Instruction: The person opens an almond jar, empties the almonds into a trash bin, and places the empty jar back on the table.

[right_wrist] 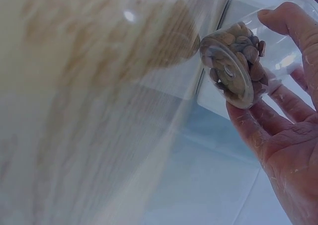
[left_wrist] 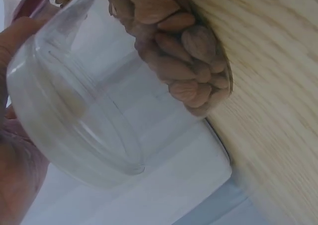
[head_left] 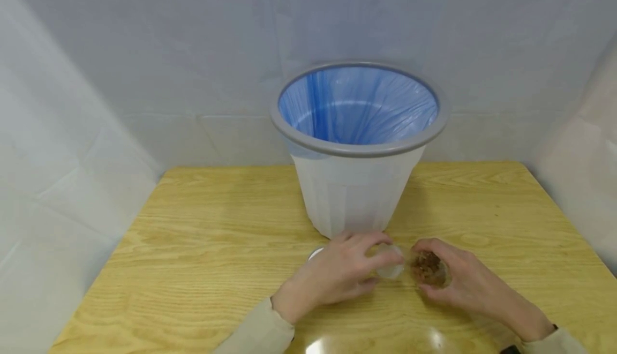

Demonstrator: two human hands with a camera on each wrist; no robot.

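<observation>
We hold a clear plastic jar [head_left: 409, 265] of brown almonds [head_left: 427, 267] on its side just above the yellow wooden table [head_left: 193, 247], in front of the white bin with a blue liner [head_left: 358, 145]. Our left hand [head_left: 337, 273] curls round its empty mouth end, and our right hand [head_left: 458, 279] cups the almond-filled base.

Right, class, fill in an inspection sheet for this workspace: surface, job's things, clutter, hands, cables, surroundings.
Surface: wooden table, light grain.
Job's things: clear jar of almonds, lying on its side; clear lid beside its mouth.
Clutter: white bin with grey rim and blue liner, standing behind the hands.
Hands: left hand grips the lid; right hand holds the jar, fingers curled under it.
Cables: nothing seen.
Surroundings: pale sheeting behind and at both sides.
</observation>
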